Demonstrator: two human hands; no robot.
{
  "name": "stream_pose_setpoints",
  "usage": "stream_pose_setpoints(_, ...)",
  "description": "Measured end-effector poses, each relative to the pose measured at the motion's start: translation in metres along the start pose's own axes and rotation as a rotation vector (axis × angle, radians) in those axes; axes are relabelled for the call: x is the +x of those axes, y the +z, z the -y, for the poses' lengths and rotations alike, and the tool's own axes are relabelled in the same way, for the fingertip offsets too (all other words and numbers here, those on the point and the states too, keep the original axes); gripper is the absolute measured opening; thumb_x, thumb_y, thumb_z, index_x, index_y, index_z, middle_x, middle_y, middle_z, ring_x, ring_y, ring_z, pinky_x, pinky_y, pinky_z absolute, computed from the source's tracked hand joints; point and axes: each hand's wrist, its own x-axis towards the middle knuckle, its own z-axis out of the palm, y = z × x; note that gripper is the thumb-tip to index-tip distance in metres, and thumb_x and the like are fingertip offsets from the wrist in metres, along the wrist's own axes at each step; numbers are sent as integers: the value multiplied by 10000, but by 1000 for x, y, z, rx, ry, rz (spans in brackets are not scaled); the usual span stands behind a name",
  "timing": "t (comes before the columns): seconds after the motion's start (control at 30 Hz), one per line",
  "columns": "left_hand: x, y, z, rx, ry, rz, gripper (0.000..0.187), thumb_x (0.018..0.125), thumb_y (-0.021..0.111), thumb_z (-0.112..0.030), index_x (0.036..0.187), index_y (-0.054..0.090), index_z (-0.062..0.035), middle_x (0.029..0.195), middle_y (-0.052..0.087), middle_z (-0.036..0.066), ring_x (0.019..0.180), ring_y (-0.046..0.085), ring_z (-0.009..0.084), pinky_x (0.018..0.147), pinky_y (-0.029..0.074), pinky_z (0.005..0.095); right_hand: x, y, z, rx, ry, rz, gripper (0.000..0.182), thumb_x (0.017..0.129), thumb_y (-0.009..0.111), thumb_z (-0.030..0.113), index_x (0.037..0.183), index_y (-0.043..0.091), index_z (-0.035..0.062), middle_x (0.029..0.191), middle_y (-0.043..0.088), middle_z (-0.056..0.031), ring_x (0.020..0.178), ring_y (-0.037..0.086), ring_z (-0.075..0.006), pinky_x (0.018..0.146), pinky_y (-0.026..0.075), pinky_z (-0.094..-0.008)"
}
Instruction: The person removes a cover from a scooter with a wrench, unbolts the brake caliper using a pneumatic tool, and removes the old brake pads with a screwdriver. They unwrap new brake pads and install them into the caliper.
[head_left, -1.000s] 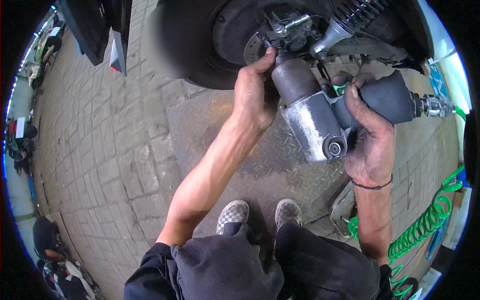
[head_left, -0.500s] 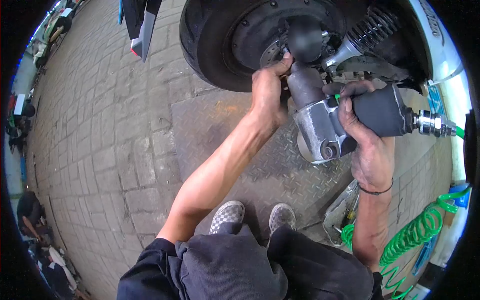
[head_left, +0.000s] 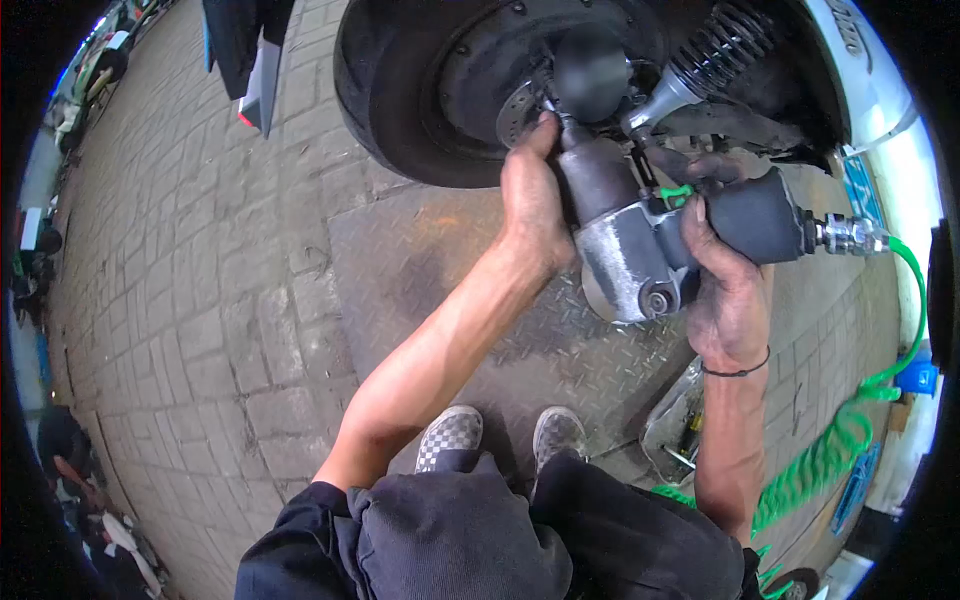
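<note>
My right hand (head_left: 725,250) is wrapped round the dark handle of an air impact wrench (head_left: 625,250), its thumb beside the green trigger (head_left: 676,195). The wrench's nose points up toward the wheel hub. My left hand (head_left: 532,190) is at the left of the nose, fingertips pinched near the socket end by the brake disc (head_left: 518,112); what they hold is hidden. Above are the black wheel and tire (head_left: 375,110) and a coil-spring shock absorber (head_left: 725,50). A round blurred patch covers part of the hub.
A metal plate (head_left: 400,280) lies on the brick paving (head_left: 180,350). A green coiled hose (head_left: 820,465) runs from the wrench at the right. A tray with tools (head_left: 668,430) is by my right forearm. People are at the far left edge, one crouching (head_left: 65,445).
The wheel and the wrench appear slightly farther left in view. The wrench's nose now shows a narrower socket end near the hub. The green hose by the wrench has come more into view.
</note>
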Motion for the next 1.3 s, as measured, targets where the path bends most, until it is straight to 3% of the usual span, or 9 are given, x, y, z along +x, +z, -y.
stream_pose_setpoints(0.33,16,-11,-12,43,49,23,459,1089,440,-464,1134,621,-45,969,705,155,884,677,272,826,569,453,-10,-2,1,-52,-7,39,263,912,722,-29,1136,600,36,1060,697,-100,912,650,-130,817,539,-270)
stream_pose_setpoints(0.4,12,-9,-8,54,78,5,453,1093,435,-452,1125,630,-44,975,710,152,906,673,266,854,559,444,-11,-4,2,-114,58,57,294,898,664,-33,1167,570,40,1151,683,-168,1082,654,-203,945,490,-333)
stream_pose_setpoints(0.6,-3,-15,-2,-107,75,-5,402,1093,430,-361,1124,655,-30,1043,715,135,988,663,256,945,523,418,-13,-14,-3,-68,54,59,277,925,645,-30,1175,552,44,1160,676,-172,1129,648,-240,980,489,-366)
stream_pose_setpoints(0.7,-12,-10,-5,42,-12,14,400,1081,447,-357,1140,657,-22,1067,712,131,1003,663,260,974,518,415,-8,-15,1,-47,75,53,230,944,650,6,1155,566,46,1163,667,-163,1155,636,-254,1019,490,-409)
stream_pose_setpoints(0.8,-9,-6,-9,37,-50,-20,380,1064,494,-356,1126,661,-21,1074,714,125,1002,664,257,988,519,420,0,-14,3,-87,42,44,214,982,666,122,1169,581,60,1185,677,-163,1153,646,-256,1026,503,-419)
stream_pose_setpoints(1.0,3,-18,-21,-12,58,-43,163,977,679,-180,1041,648,-33,960,680,98,943,656,233,943,542,421,-1,-2,10,169,212,-7,255,991,660,134,1229,592,74,1195,686,-159,1127,663,-268,995,531,-437)
stream_pose_setpoints(1.1,-5,-16,-17,50,79,-113,227,989,677,-223,1077,644,-16,1009,686,107,969,651,240,979,523,424,-2,0,6,77,114,-30,201,946,672,-21,1136,630,29,1070,679,-58,1005,664,-166,925,519,-312)
stream_pose_setpoints(1.17,10,-35,-5,174,68,-72,432,1038,582,-399,1219,640,-11,1195,693,172,1150,644,286,1068,476,465,-6,6,5,34,105,-46,231,938,673,-30,1156,619,27,1072,673,-62,1005,660,-165,930,515,-312)
stream_pose_setpoints(1.3,5,-25,-5,120,45,-48,437,1064,531,-392,1231,623,1,1197,686,161,1115,650,280,1053,476,457,-6,-1,-7,10,49,-42,322,917,679,-55,1212,569,18,1108,651,-85,1027,645,-168,952,495,-317)
